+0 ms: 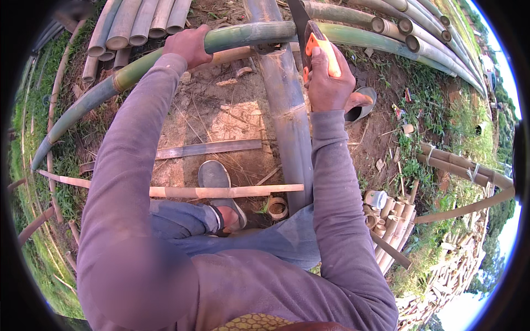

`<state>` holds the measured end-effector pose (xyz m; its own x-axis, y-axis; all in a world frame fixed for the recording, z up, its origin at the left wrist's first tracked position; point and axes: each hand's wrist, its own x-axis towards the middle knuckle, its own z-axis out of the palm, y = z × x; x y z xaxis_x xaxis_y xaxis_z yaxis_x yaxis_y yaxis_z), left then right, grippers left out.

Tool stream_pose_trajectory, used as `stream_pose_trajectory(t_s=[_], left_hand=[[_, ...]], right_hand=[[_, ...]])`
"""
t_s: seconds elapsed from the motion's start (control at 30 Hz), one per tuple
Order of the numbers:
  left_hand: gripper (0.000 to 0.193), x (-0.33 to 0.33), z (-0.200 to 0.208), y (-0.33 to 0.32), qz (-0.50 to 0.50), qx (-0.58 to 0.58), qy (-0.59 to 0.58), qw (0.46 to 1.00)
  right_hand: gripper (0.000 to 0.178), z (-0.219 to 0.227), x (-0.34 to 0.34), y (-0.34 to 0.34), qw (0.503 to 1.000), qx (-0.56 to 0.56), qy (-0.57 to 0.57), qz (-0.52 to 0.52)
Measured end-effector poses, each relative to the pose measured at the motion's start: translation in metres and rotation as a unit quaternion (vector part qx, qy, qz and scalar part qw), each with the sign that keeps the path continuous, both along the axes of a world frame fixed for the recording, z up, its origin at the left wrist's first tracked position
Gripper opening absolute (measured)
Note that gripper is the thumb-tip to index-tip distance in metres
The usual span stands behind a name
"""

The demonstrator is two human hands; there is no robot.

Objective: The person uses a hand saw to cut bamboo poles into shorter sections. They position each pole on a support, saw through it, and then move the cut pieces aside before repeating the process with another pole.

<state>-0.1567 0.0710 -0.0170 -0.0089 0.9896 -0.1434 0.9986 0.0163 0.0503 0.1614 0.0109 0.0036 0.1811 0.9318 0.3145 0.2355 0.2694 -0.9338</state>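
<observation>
A long green bamboo pole (251, 34) runs across the far part of the view and curves down to the left. My left hand (190, 45) is closed round it, left of the middle. In my right hand (330, 83) is a handsaw (326, 52) with an orange and black handle. Its dark blade points away from me and crosses the green pole just above a thick grey bamboo trunk (287, 110). The pole lies across this trunk, which slopes down toward my legs. How deep the blade sits in the pole cannot be made out.
Cut bamboo poles lie stacked at the far left (141, 22) and far right (436, 38). A split bamboo strip (248, 192) crosses before my legs, and a flat slat (210, 149) lies beyond it. Short bamboo pieces (392, 226) and a white container (375, 198) are at right.
</observation>
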Motion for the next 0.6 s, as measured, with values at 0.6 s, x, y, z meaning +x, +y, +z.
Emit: stream_pose_trajectory(t_s=[0.6], left_hand=[[0.058, 0.002, 0.000, -0.001, 0.001, -0.014, 0.000, 1.000]], right_hand=[[0.033, 0.013, -0.001, 0.032, 0.999, -0.029, 0.025, 0.011]])
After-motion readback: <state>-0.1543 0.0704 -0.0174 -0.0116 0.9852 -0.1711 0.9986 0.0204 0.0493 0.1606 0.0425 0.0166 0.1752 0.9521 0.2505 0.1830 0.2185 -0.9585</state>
